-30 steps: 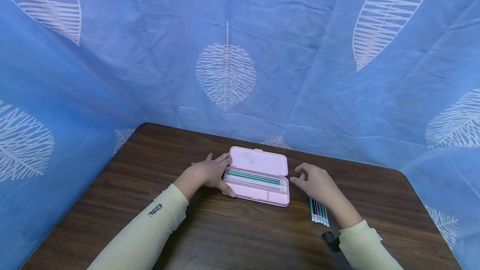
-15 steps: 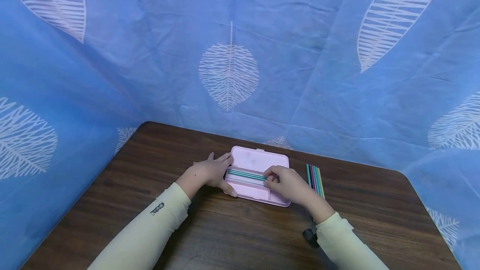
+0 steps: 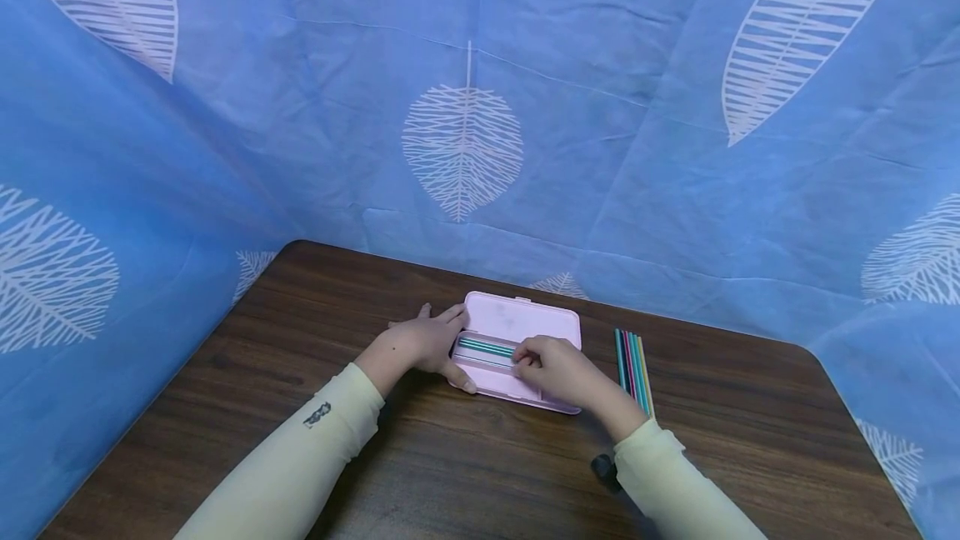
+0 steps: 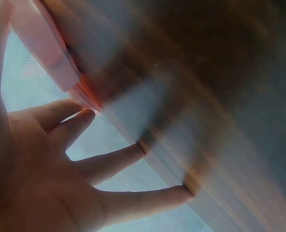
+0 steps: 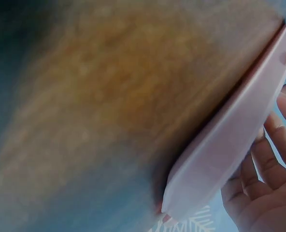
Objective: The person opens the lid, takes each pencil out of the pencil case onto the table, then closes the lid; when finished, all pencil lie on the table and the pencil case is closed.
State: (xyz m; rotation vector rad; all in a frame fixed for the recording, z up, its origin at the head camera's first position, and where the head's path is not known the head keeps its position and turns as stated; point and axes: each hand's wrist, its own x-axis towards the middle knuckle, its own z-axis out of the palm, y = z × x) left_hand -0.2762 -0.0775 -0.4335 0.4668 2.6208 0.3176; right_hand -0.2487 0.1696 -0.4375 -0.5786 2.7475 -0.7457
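Observation:
An opened pink pencil case (image 3: 522,319) lies on the table, its lid folded back toward the wall. Green pencils (image 3: 483,347) lie lengthwise in its rear compartment. My left hand (image 3: 427,344) rests against the case's left end with spread fingers; in the left wrist view the fingers (image 4: 114,162) are straight. My right hand (image 3: 558,369) reaches over the case's right half, fingers bent and thumb close to them at the pencils. Its fingertips hide the pencils' right ends, and I cannot tell whether they pinch one. The right wrist view shows the case's pink side wall (image 5: 220,150) before the hand (image 5: 264,188).
Several coloured pencils (image 3: 632,365) lie side by side right of the case, partly behind the right forearm. A black object (image 3: 604,472) shows at the right sleeve. The dark wooden table (image 3: 450,465) meets a blue leaf-patterned cloth (image 3: 337,132) at the back.
My right hand has moved left from beside the case to over its pencils, then slid a little further left. The pencils outside are more exposed at their far ends. The left hand has stayed put.

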